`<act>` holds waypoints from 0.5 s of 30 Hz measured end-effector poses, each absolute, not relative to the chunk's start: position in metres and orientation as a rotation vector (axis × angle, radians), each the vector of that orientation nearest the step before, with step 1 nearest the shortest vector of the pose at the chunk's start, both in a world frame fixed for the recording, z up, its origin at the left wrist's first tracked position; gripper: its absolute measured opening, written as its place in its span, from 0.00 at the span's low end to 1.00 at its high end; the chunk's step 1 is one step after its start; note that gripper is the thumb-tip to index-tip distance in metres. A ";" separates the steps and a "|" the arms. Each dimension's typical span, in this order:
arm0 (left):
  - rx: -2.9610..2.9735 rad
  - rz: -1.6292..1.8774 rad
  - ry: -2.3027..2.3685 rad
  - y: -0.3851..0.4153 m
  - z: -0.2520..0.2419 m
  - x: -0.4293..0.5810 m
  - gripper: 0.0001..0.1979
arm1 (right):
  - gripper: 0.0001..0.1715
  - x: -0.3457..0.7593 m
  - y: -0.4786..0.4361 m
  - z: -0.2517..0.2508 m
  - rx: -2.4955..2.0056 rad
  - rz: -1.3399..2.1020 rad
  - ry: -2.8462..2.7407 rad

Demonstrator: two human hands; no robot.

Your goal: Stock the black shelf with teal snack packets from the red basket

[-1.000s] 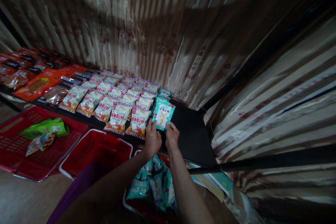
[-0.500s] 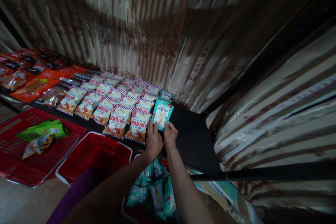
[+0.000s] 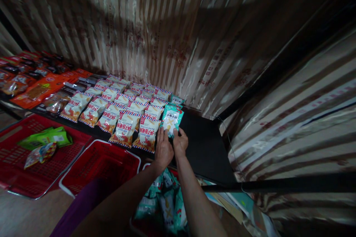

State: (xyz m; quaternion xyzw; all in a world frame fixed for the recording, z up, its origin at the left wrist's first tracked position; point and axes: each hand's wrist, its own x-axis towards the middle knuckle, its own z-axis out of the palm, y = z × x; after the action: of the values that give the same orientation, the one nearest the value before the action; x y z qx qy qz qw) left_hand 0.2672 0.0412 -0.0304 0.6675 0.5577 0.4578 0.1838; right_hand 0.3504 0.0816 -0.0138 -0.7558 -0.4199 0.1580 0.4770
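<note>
Both hands are at the near end of a teal and white snack bag (image 3: 170,117), which lies face up on the black shelf (image 3: 203,144). My left hand (image 3: 163,149) has its fingers along the bag's left side and its thumb on the front. From the right corner, my right hand (image 3: 180,142) pinches the bag with its thumb on top and its fingers curled. Behind it, another teal bag (image 3: 177,100) shows near the curtain. White and orange snack bags (image 3: 146,133) stand in rows just left of my left hand.
Below the shelf, a red basket (image 3: 133,226) holds several teal bags. A second red basket (image 3: 101,163) and a third with a green packet (image 3: 46,137) stand to the left. Orange packets (image 3: 41,89) lie at the far left. A dark metal post (image 3: 239,105) rises at right.
Hardly anything differs. My hands stay at the teal bag, and its near end has shifted very slightly between them.
</note>
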 end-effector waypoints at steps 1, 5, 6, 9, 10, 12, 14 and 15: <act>1.885 1.280 1.578 0.041 -0.030 0.267 0.29 | 0.32 0.350 0.081 -0.014 -1.854 0.389 -1.034; 1.875 1.271 1.587 0.040 -0.029 0.266 0.27 | 0.32 0.350 0.079 -0.015 -1.848 0.385 -1.054; 1.872 1.278 1.585 0.039 -0.029 0.266 0.27 | 0.32 0.350 0.079 -0.015 -1.840 0.387 -1.060; 1.867 1.305 1.568 0.039 -0.030 0.267 0.29 | 0.28 0.351 0.079 -0.017 -1.822 0.411 -1.062; 1.864 1.315 1.561 0.039 -0.029 0.267 0.29 | 0.26 0.351 0.079 -0.017 -1.815 0.416 -1.062; 1.863 1.326 1.541 0.039 -0.028 0.266 0.29 | 0.24 0.351 0.078 -0.016 -1.796 0.417 -1.062; 1.866 1.320 1.521 0.038 -0.025 0.264 0.29 | 0.24 0.350 0.075 -0.014 -1.783 0.409 -1.070; 1.873 1.307 1.512 0.038 -0.024 0.262 0.29 | 0.25 0.349 0.073 -0.012 -1.778 0.400 -1.077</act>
State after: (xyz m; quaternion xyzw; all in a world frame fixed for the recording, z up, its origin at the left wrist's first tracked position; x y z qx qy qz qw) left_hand 0.2622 0.0379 -0.0239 0.6700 0.5409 0.4675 0.2001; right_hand 0.3486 0.0733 -0.0120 -0.7319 -0.4435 0.1646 0.4904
